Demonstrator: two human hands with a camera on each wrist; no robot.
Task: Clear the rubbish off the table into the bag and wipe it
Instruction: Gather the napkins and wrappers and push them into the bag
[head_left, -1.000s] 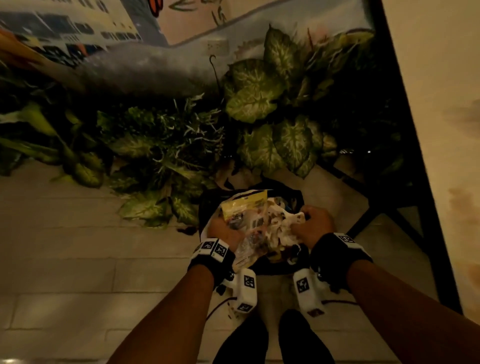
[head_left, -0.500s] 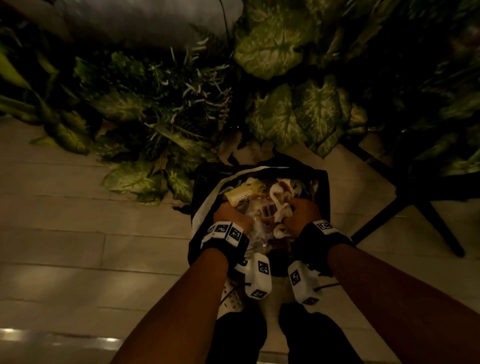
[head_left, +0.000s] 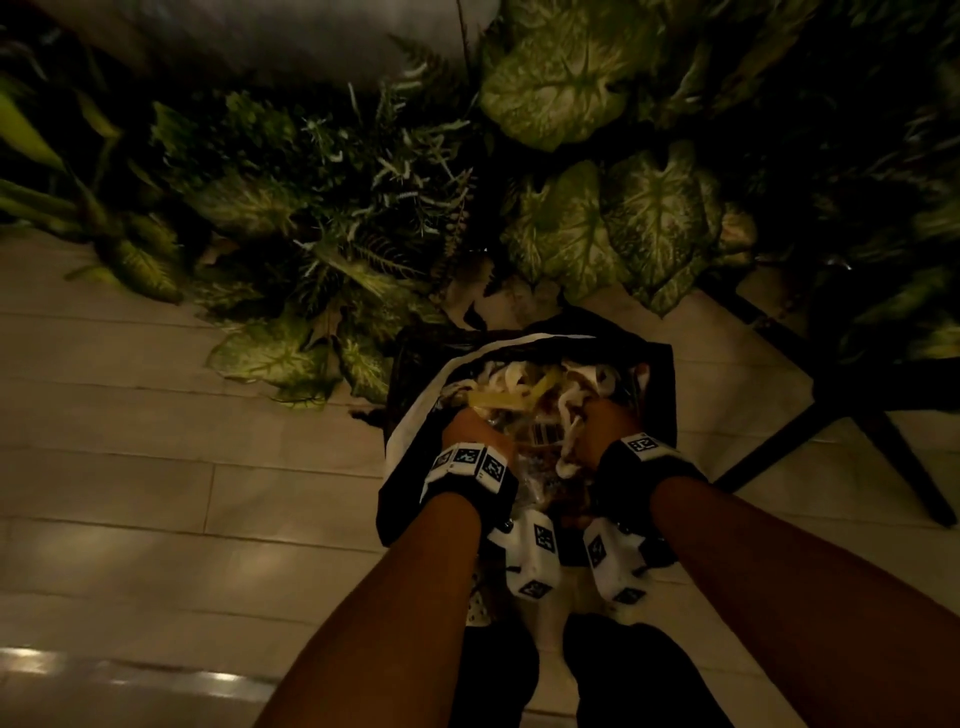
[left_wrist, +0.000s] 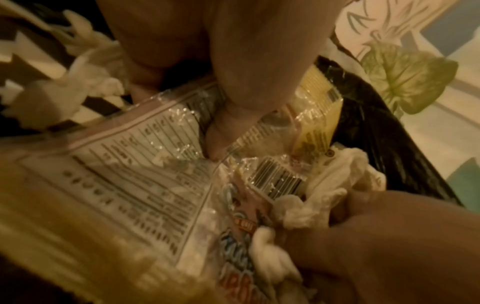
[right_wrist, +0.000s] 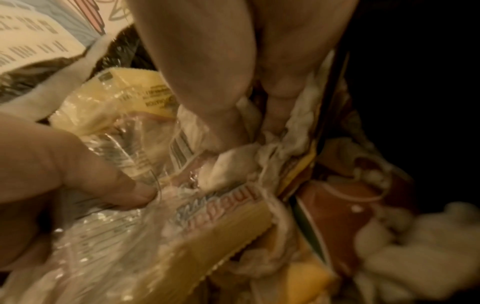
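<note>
A black bag (head_left: 400, 467) with a white rim stands open on the floor in front of my feet. Both hands are down inside its mouth with a bundle of rubbish. My left hand (head_left: 470, 428) grips clear and yellow plastic wrappers (left_wrist: 166, 185) printed with a nutrition table and barcodes. My right hand (head_left: 605, 421) clutches crumpled white tissues (right_wrist: 231, 164) against the same wrappers (right_wrist: 122, 96). More tissues and a red-brown packet (right_wrist: 335, 207) lie deeper in the bag. The table is out of view.
Big green leafy plants (head_left: 571, 88) crowd the floor just behind the bag. Black metal furniture legs (head_left: 810, 415) stand to the right. Pale floor tiles (head_left: 130, 415) spread to the left. My dark shoes (head_left: 618, 675) are just below the bag.
The bundle of wrappers and tissues has gone from above the bag's mouth down into it, both hands sinking with it. My head has tilted further downward.
</note>
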